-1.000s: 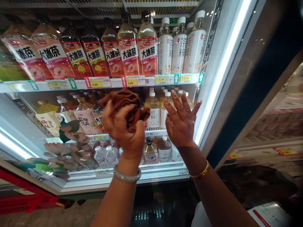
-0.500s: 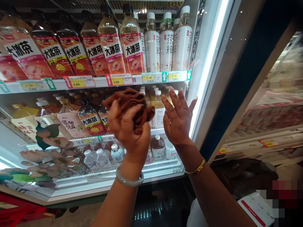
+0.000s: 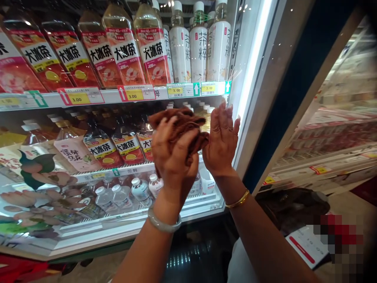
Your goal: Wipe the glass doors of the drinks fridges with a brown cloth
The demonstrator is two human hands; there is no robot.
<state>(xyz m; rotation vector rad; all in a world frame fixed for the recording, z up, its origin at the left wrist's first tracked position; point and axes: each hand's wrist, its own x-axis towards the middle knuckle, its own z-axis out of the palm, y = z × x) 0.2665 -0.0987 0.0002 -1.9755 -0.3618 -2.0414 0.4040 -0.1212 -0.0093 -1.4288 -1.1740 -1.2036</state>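
A brown cloth [image 3: 179, 125] is being held up in front of the fridge, at about the level of the middle shelf [image 3: 118, 172], bunched into a wad. It is sitting on top of & betw. both hands, w/ most of its bulk over the left hand [image 3: 172, 155] and its right edge being touched by the right hand [image 3: 221, 141].

The left hand is being kept curled around the cloth, fingers [image 3: 165, 129] wrapped up over the near side of the wad, back of hand being shown to the camera; grip is closed on the fabric. A pale bangle [image 3: 163, 224] is being worn on that wrist.

The right hand is being held upright just right of the cloth, fingers extended & close together, pointing up, thumb side being pressed to the cloth's right end. Whether fabric is being pinched there can't be told; the hand is looking mostly open. A gold bangle [image 3: 238, 201] is being worn on that wrist.

Behind the hands, farther off, tea bottles [image 3: 123, 55] are being displayed on the upper shelf above yellow price tags [image 3: 134, 94]. White-label bottles [image 3: 200, 51] are standing to the right of them. Small water bottles [image 3: 140, 190] are being kept on the low shelf, down-left of the hands. The lit door frame [image 3: 250, 90] is standing just right of the right hand.
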